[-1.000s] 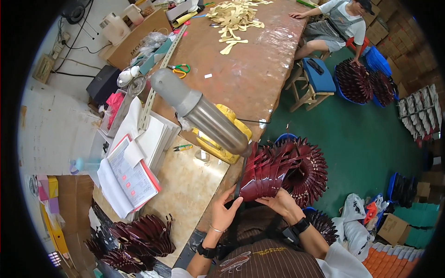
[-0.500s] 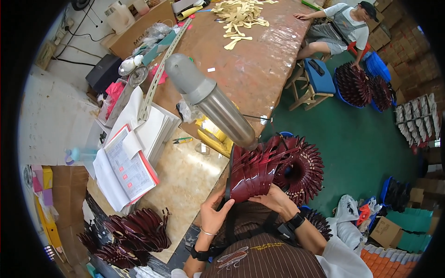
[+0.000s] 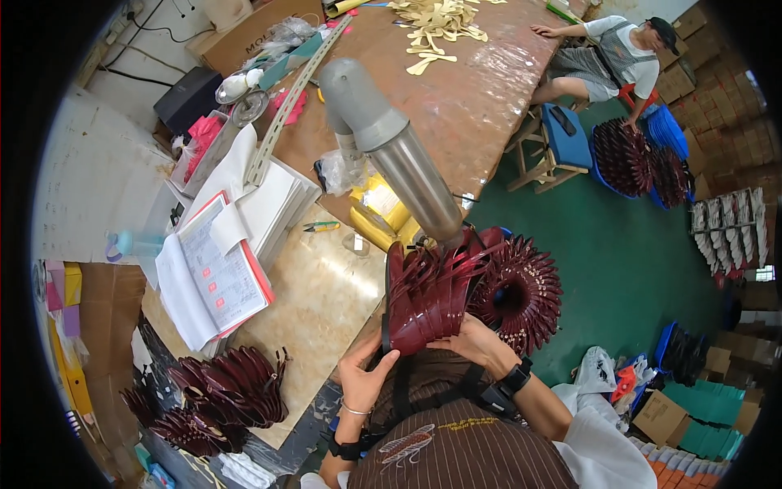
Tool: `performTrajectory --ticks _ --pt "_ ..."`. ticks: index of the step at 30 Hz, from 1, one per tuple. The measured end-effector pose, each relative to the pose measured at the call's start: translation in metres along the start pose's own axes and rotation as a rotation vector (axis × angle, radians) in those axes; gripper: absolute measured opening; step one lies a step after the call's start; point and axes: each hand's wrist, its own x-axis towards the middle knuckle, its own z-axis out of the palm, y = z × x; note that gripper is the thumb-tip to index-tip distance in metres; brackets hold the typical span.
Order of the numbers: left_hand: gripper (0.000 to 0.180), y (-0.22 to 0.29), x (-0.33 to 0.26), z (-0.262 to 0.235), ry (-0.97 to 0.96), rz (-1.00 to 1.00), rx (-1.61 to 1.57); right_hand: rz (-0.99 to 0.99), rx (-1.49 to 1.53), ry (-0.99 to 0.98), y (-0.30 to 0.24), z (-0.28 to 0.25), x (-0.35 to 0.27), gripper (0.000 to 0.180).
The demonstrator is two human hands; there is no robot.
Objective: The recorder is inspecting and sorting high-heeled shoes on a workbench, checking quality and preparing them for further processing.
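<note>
Both hands hold a glossy dark-red strappy piece, seemingly a shoe upper [image 3: 428,314], upright in front of my waist. My left hand [image 3: 364,371] is closed on its lower left edge, thumb on the near face. At the lower right side, my right hand [image 3: 482,344] grips it with the fingers partly hidden behind. The upper's loose straps rise to the lower end of a grey metal machine arm [image 3: 415,175]; whether they touch, I cannot tell. Just right of it, a ring-shaped stack of similar dark-red pieces [image 3: 542,281] sits in a blue container, mostly hidden.
More dark-red pieces [image 3: 236,387] lie at the lower left. Thread snips [image 3: 322,226] and an open paper folder [image 3: 216,281] rest on the table left of the machine. Cream cut-outs [image 3: 432,41] lie farther back. A person [image 3: 627,61] sits at the far right beside a blue-seated stool [image 3: 564,134].
The upper has turned in my hands and moved slightly left, showing more of its straps. My hands have shifted with it, and the whole view has moved a little.
</note>
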Motion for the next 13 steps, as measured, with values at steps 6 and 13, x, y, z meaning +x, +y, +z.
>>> performTrajectory --ticks 6,13 --pt "0.038 -0.005 -0.008 -0.01 0.034 0.019 0.067 0.032 -0.046 -0.008 0.003 0.007 0.004 0.028" --pt "0.035 -0.021 -0.002 -0.004 0.02 -0.05 -0.04 -0.067 -0.042 0.018 0.004 0.001 0.002 0.03"
